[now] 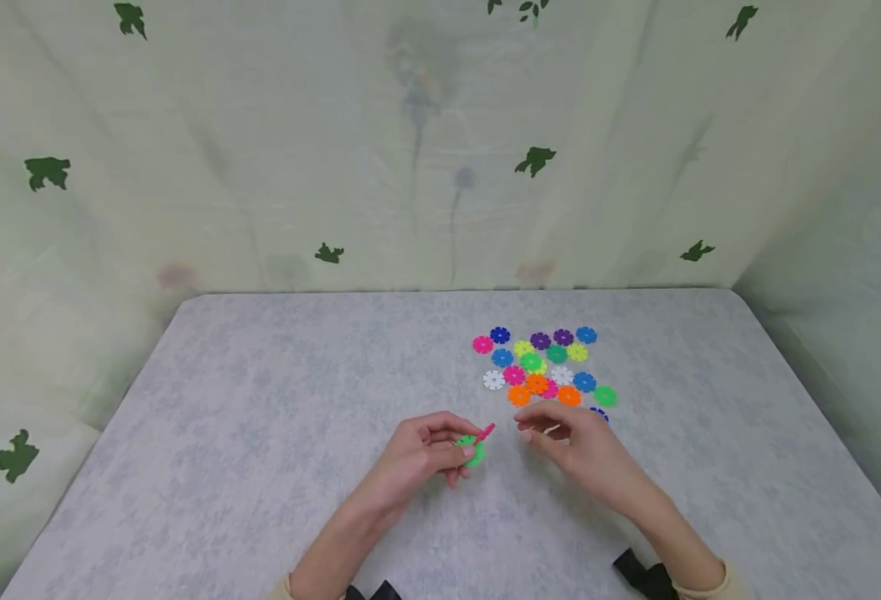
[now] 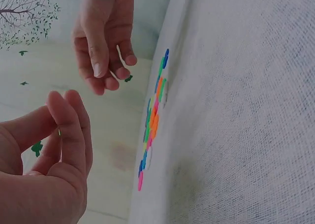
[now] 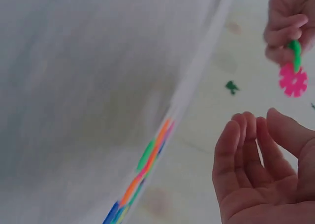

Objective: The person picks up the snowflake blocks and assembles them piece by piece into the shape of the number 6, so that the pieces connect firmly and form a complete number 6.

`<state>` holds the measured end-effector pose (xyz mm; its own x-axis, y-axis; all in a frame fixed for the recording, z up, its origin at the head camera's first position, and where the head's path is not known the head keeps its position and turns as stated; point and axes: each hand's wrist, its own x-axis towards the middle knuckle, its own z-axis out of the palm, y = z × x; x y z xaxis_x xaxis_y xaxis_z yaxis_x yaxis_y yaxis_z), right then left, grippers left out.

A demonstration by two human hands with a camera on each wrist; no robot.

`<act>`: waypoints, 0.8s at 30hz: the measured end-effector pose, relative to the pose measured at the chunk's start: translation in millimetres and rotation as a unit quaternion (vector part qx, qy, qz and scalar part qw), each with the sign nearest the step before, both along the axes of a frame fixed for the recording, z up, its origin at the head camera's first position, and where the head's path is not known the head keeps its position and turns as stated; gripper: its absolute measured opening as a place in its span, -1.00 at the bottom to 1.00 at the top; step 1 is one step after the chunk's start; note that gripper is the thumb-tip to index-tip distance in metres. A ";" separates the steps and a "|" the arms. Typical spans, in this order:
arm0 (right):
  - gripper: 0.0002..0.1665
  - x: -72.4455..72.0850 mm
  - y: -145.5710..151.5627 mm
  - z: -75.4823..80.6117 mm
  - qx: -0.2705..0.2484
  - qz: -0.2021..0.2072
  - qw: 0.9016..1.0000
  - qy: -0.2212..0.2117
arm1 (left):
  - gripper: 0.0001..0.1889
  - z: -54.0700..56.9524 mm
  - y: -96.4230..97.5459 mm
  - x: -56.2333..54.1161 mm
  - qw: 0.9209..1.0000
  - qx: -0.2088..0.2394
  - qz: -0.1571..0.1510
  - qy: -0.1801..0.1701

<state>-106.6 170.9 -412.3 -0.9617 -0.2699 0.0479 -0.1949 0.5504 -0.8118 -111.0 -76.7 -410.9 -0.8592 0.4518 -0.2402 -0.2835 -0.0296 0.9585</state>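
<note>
On the left we see the left hand (image 1: 427, 450), held up over the table (image 1: 222, 450). Its thumb and fingers pinch a green disc (image 1: 478, 457). A pink disc (image 1: 488, 432) is joined to the green one at a slant, on the side toward the right hand (from the right wrist we see it almost face on, like a little flower). Then comes a gap, so the two hands are apart. Behind them, starting above the gap, we see a pile (image 1: 537, 384) of discs in lots of colors, lying on the table. Last is the right hand (image 1: 578, 446), in front of the pile. Its fingers bend softly, and its thumb is a bit away from them. It is near the pink disc but not touching it. A dark blue disc (image 1: 601, 412) peeks out behind this hand.
</note>
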 end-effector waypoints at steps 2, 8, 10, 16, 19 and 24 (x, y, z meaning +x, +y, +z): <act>-0.75 -7.7 14.1 -1.2 0.039 -0.008 0.999 0.000 | -0.75 -1.1 0.1 0.0 1.000 0.005 0.006 0.006; -0.72 -30.3 54.9 -7.0 0.121 -0.001 0.993 0.009 | -0.71 -3.8 1.4 -0.4 1.000 0.005 0.005 0.015; -0.70 -37.4 63.1 -8.7 0.135 0.012 0.991 0.012 | -0.70 -4.1 1.6 -0.4 1.000 0.002 0.005 0.015; -0.66 -60.2 72.4 -14.4 0.177 0.047 0.983 0.007 | -0.72 -2.0 2.3 -0.1 1.000 -0.001 0.005 0.011; -0.65 -66.8 72.7 -17.6 0.193 0.053 0.980 0.001 | -0.71 -1.3 3.7 0.7 1.000 0.000 -0.002 0.007; -0.63 -70.2 71.7 -19.7 0.186 0.049 0.981 -0.010 | -0.71 -1.3 3.7 2.3 1.000 0.005 -0.003 0.000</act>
